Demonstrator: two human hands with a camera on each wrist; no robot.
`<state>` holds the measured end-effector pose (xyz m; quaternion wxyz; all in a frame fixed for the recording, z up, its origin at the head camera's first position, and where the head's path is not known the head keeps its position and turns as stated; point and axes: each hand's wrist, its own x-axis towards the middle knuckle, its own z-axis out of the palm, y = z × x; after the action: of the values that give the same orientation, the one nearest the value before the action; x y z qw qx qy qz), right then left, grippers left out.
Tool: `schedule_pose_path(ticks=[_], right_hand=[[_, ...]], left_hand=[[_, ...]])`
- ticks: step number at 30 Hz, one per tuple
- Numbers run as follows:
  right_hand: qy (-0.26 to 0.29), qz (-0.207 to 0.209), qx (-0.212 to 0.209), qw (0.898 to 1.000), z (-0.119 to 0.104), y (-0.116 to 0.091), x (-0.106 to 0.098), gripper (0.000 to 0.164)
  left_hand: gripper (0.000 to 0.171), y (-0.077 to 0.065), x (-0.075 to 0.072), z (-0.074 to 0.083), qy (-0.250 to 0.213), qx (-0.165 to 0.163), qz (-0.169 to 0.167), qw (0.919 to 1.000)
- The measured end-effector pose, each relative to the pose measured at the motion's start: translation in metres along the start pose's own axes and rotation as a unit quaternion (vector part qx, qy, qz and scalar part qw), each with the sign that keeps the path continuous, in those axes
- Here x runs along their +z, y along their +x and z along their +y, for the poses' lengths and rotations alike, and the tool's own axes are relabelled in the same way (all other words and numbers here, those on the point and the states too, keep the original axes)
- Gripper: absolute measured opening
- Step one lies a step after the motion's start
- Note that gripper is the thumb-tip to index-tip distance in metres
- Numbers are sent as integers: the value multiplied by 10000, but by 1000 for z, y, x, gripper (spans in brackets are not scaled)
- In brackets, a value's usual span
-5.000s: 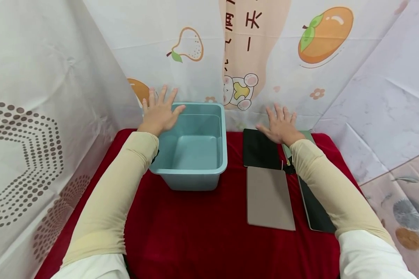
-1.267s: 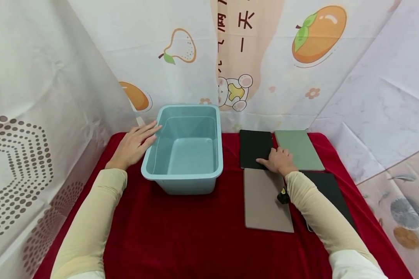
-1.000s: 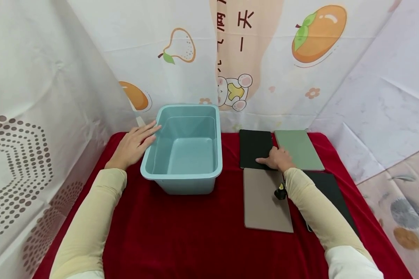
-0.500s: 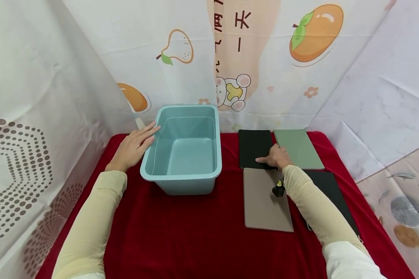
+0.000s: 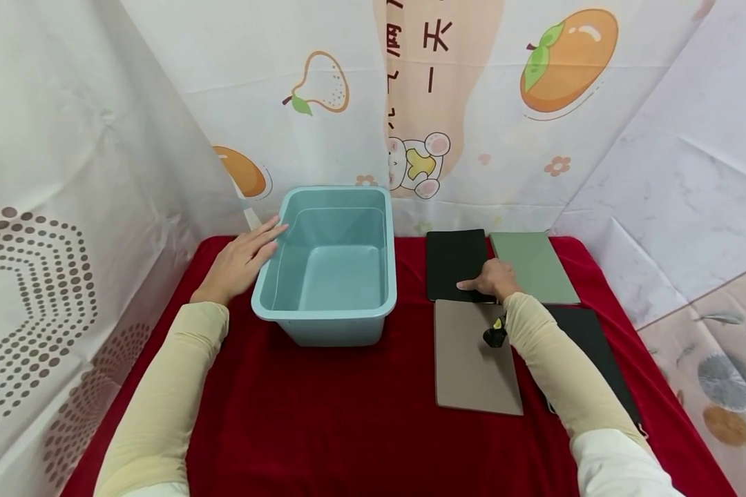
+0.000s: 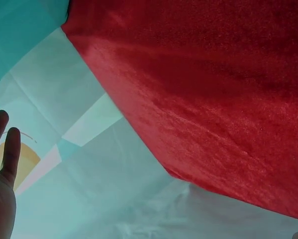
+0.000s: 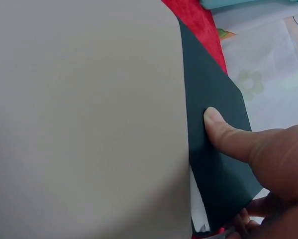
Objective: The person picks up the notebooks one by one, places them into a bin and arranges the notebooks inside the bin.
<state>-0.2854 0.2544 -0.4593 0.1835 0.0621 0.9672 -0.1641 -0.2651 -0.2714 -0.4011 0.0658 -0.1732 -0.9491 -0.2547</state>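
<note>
My left hand (image 5: 233,266) lies with straight fingers against the left rim of a blue plastic bin (image 5: 323,315). Only a couple of its fingers (image 6: 10,154) show in the left wrist view. At the right, my right hand (image 5: 494,278) pinches the right edge of a black notebook (image 5: 452,259). The thumb (image 7: 233,139) presses on its cover, and the other fingers curl at the edge, partly hidden. A taupe notebook (image 5: 466,366) lies just in front, filling much of the right wrist view.
A green notebook (image 5: 531,266) lies right of the black one. A second dark notebook (image 5: 590,338), partly under my right forearm, lies nearer. A red cloth (image 5: 323,421) covers the table, with printed curtains (image 5: 323,138) close behind and at both sides.
Both hands were raised with spread fingers five seconds ago. The left came down to the bin's rim, the right to the black notebook. Over the last second the right fingers curled in at its edge.
</note>
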Motion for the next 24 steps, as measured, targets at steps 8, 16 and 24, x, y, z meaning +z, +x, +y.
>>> schedule_pose_path(ticks=[8, 16, 24], right_hand=[[303, 62, -310, 9990, 6, 5, 1, 62], [1056, -3, -483, 9932, 13, 8, 4, 51], [1560, -194, -508, 9863, 8, 2, -3, 62]], left_hand=[[46, 1, 4, -2, -53, 103, 219, 9997], [45, 3, 8, -2, -75, 164, 349, 9992], [44, 1, 7, -1, -200, 93, 425, 9989]])
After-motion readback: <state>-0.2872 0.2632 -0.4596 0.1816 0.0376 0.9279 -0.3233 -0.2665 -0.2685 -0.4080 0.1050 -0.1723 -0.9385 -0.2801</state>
